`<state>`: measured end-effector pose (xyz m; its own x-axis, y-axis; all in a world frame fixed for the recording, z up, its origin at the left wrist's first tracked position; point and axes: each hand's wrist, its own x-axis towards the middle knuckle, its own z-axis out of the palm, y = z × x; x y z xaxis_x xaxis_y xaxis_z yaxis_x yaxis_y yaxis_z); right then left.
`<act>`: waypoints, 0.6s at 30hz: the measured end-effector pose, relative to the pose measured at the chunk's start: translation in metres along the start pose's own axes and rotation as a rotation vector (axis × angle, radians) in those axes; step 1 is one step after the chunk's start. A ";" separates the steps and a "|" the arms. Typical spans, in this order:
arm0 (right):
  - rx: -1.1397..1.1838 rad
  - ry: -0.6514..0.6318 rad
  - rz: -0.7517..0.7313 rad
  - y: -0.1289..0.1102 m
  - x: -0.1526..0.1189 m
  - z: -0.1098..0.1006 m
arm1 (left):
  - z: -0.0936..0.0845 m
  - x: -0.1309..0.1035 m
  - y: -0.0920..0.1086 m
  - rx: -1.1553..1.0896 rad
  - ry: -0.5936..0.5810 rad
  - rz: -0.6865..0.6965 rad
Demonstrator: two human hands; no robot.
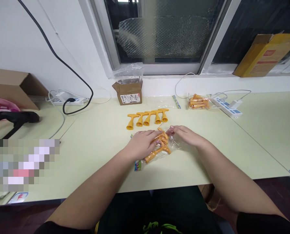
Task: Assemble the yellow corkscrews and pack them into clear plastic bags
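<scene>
A clear plastic bag (pixel 174 143) with several yellow T-shaped plastic pieces (pixel 164 148) in it lies before me on the table. A colourful printed strip (pixel 138 165) shows at its near left end. My left hand (pixel 143 143) rests flat over the bag and its pieces, fingers stretched out and thumb apart. At the bag's right side, my right hand (pixel 186 136) has its fingertips closed on the loose clear film; its thumb is mostly hidden. Just beyond the bag, several more yellow T-shaped pieces (pixel 147 118) stand in a row, their flared cup ends towards me.
Behind the row are a small cardboard box (pixel 130 94) and a flat clear bag (pixel 157 102). Another bag of yellow pieces (pixel 198 102) lies beside a power strip (pixel 226 107). A black cable (pixel 72 73) hangs at left, near a large cardboard box (pixel 10 86).
</scene>
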<state>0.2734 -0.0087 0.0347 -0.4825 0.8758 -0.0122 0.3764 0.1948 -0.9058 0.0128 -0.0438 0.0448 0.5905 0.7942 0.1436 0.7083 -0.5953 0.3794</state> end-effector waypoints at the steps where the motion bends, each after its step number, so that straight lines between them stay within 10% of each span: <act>1: -0.031 -0.026 0.004 0.000 -0.001 -0.003 | 0.001 0.000 0.000 0.010 -0.013 -0.023; 5: -0.076 -0.073 -0.044 0.002 -0.003 -0.006 | 0.002 -0.001 0.001 0.014 -0.018 -0.158; 18: -0.158 0.400 -0.487 -0.005 0.003 0.018 | -0.004 -0.001 -0.015 -0.455 -0.119 -0.480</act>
<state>0.2556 -0.0149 0.0312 -0.3071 0.7618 0.5704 0.3155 0.6470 -0.6942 -0.0001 -0.0349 0.0424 0.3079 0.9236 -0.2284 0.6846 -0.0484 0.7273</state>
